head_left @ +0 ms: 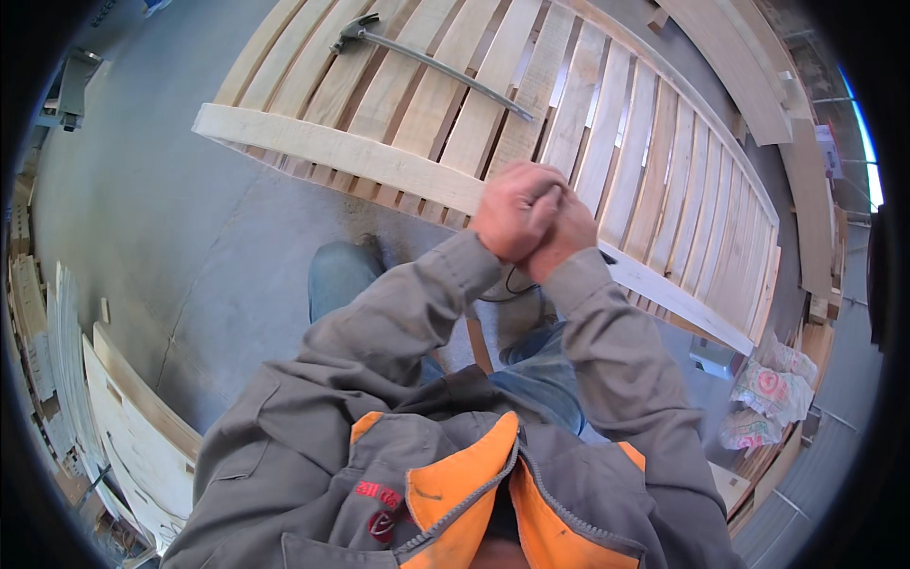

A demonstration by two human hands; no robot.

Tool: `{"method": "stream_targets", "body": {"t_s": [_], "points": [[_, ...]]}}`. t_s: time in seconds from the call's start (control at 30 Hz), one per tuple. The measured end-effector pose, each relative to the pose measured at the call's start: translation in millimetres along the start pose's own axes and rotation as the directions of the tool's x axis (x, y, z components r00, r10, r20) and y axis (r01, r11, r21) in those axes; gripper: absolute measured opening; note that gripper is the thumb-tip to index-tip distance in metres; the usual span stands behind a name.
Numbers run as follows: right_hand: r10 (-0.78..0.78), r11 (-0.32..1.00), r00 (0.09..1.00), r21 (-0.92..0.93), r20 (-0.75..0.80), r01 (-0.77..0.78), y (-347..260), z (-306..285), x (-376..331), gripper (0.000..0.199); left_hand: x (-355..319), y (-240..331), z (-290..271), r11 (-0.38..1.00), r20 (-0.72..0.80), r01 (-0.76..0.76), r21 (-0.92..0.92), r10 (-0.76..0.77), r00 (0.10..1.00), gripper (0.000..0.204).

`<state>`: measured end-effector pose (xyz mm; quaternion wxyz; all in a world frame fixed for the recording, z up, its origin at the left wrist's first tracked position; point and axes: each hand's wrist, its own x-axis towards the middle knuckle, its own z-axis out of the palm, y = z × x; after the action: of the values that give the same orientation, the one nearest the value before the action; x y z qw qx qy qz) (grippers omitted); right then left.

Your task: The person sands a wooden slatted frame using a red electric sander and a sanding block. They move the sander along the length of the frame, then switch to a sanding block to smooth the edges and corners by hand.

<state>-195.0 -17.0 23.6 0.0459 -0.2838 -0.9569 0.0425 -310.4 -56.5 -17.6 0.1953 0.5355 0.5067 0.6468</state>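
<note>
My left hand (515, 211) and my right hand (569, 230) are close together over the near rail (417, 178) of a slatted wooden frame (474, 133). The fingers of both are curled closed, and the hands overlap. Whatever they may hold is hidden between them. A claw hammer (436, 66) with a long metal handle lies across the slats, its head toward the far left. Below my hands a thin black cord (512, 287) hangs in a loop, partly covered by my right sleeve.
Long boards (730, 66) lie beyond the frame at the right. A patterned cloth bundle (773, 394) rests beside the frame's right corner. Wooden panels (142, 408) and stacked strips lean at the lower left. Grey concrete floor (161, 218) stretches left of the frame.
</note>
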Motion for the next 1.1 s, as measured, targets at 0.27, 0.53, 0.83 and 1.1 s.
{"method": "stream_targets", "body": {"t_s": [0.27, 0.53, 0.83, 1.1], "points": [[-0.116, 0.99, 0.993, 0.08, -0.038, 0.119, -69.9, 28.2, 70.7, 0.031, 7.1, -6.8, -111.2, 0.999, -0.058, 0.018, 0.038, -0.015, 0.998, 0.018], [-0.007, 0.987, 0.997, 0.159, -0.083, 0.021, -154.1, 38.8, 132.7, 0.028, 9.1, -24.6, -209.7, 0.98, -0.098, 0.107, -0.168, -0.124, 0.987, 0.02], [0.037, 0.968, 0.999, 0.248, 0.007, -0.038, -232.4, 34.7, 210.3, 0.037, 38.8, -56.8, -343.0, 0.947, 0.012, 0.314, -0.069, -0.314, 0.949, 0.023], [0.063, 0.916, 0.989, 0.4, -0.136, -0.003, -208.4, 41.2, 161.3, 0.027, 32.7, -12.6, -282.6, 0.951, 0.148, 0.263, 0.16, -0.286, 0.947, 0.026]]}}
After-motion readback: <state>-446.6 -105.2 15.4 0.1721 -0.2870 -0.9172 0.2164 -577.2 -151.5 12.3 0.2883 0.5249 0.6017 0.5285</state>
